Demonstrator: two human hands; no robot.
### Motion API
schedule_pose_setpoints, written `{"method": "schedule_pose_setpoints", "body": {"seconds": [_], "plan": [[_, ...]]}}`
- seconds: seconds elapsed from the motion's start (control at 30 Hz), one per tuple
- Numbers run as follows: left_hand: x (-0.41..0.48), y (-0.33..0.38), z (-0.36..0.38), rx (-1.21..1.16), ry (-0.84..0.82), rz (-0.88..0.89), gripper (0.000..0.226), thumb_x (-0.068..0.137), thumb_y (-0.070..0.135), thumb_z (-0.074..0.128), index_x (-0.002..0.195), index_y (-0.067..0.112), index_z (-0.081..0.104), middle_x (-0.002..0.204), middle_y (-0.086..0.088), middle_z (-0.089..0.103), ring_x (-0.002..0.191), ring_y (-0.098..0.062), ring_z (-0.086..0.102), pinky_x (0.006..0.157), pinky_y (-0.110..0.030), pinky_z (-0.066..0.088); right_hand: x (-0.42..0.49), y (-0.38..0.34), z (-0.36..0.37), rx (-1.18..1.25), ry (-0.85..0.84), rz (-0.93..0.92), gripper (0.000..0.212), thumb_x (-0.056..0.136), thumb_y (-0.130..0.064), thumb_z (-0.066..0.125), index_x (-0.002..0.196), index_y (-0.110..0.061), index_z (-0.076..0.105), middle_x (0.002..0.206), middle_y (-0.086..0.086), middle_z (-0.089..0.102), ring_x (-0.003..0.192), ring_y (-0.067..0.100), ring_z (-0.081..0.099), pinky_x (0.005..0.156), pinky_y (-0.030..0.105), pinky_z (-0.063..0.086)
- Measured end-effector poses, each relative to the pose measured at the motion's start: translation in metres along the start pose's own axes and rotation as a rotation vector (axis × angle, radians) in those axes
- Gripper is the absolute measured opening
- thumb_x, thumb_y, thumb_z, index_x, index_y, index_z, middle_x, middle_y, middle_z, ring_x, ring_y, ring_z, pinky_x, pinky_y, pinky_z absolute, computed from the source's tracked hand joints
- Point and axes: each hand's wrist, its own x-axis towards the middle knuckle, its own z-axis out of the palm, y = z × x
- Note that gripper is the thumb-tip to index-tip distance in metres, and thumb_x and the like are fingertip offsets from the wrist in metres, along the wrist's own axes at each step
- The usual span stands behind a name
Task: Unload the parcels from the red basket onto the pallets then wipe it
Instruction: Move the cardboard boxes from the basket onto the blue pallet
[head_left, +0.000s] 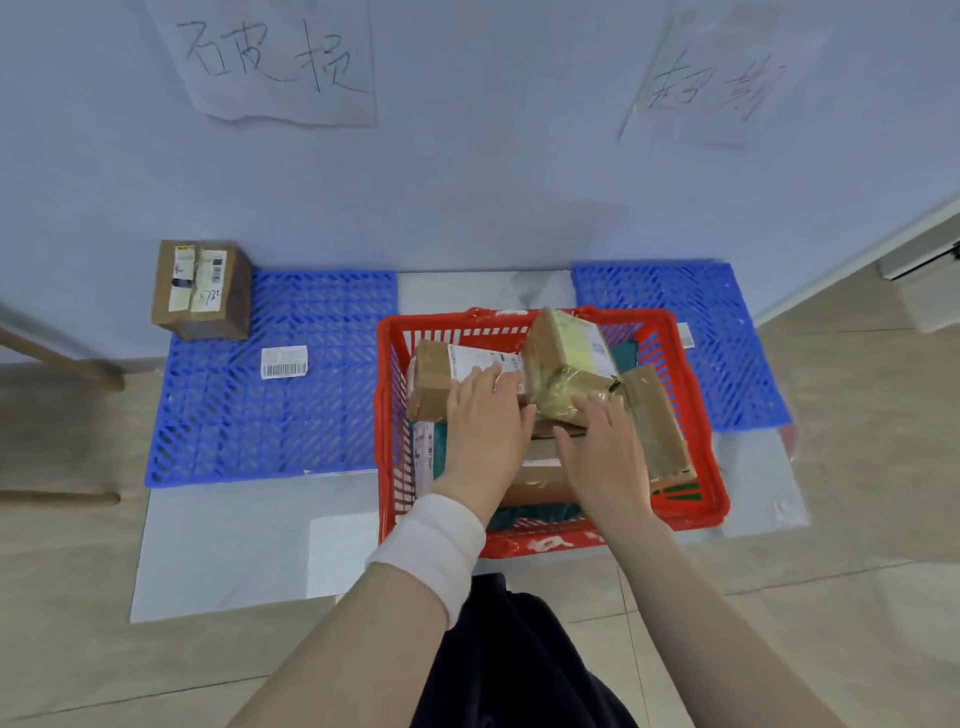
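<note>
Dark clothing (519, 675) fills the bottom edge, with both bare forearms reaching forward over it. A white wrap (426, 545) circles the left wrist.

Past that, the red basket (384, 415) sits on a grey sheet (234, 545) spread on the floor, between two blue pallets, and its sides overlap their inner edges. Both grips are inside it. The left grip (485, 415) is released, its fingers lying flat on top of a brown parcel with a white label (431, 379). The right grip (602, 447) is also released, its fingers spread against the near face of a tape-wrapped parcel (566, 364), which stands tilted in the middle of the basket.

A long brown parcel (654, 421) leans along the basket's right wall. A teal package (436, 452) lies at the lower left, and another brown parcel (540, 478) lies beneath the grips.

On the left pallet (291, 415) a loose barcode label (283, 362) lies flat. A brown box (200, 288) with labels stands at that pallet's far left corner, against the wall. The right pallet (727, 338) carries a small label (685, 335) just beside the basket.

Farther back, two handwritten paper sheets hang on the wall, one on the left (280, 57) and one on the right (711, 78).
</note>
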Motion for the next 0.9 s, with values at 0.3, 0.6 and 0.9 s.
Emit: {"method": "schedule_pose_setpoints", "body": {"seconds": [0.3,0.6,0.9], "plan": [[0.042,0.043,0.039,-0.054,-0.025,-0.04,0.042,0.092,0.035,0.048,0.132,0.021,0.043,0.135,0.0,0.049,0.127,-0.019,0.04,0.112,-0.041,0.025,0.05,0.057,-0.026,0.264,0.005,0.225,0.049,0.092,-0.029,0.051,0.136,-0.009,0.041,0.139,0.009,0.044,0.129,0.023,0.041,0.103,0.034,0.034],[0.08,0.062,0.076,-0.655,-0.009,-0.574,0.055,0.094,0.045,0.041,0.137,0.013,0.035,0.136,-0.008,0.047,0.119,-0.021,0.046,0.091,-0.03,0.038,0.116,0.085,-0.027,0.408,-0.196,0.297,0.048,0.096,-0.04,0.039,0.13,-0.01,0.053,0.135,0.006,0.052,0.123,0.021,0.047,0.095,0.028,0.038],[0.078,0.061,0.083,-0.992,0.099,-0.751,0.048,0.089,0.041,0.053,0.131,0.019,0.043,0.129,-0.003,0.052,0.108,-0.015,0.049,0.086,-0.028,0.037,0.116,0.082,-0.006,0.665,-0.216,0.387,0.039,0.093,-0.038,0.048,0.124,-0.016,0.058,0.122,0.0,0.062,0.111,0.019,0.057,0.098,0.035,0.045]]}}
